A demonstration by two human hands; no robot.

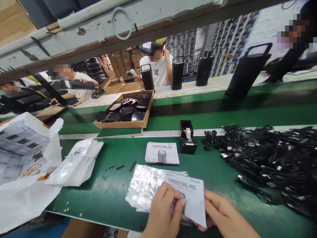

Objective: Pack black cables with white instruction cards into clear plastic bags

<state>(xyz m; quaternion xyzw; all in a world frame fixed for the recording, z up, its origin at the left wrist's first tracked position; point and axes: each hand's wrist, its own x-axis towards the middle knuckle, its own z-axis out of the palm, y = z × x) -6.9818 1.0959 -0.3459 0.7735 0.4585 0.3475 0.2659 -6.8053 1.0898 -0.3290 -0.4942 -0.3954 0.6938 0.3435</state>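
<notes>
My left hand (162, 211) pinches the lower edge of a white "Thunder Trail Pro" booklet (190, 195), fingers closed on it. Behind the booklet's right edge, my right hand (223, 215) grips the same booklet. The booklet lies over a stack of clear plastic bags (143, 186) on the green table (109, 195). A small stack of the same booklets (162, 152) sits a little farther away.
A black tape dispenser (187, 137) stands behind the booklets. A large heap of black cables (272, 155) fills the right. Plastic bags (76, 163) and an open carton (22, 148) lie left. A cardboard tray of black parts (126, 112) and black speakers (245, 72) sit on the conveyor; people work opposite.
</notes>
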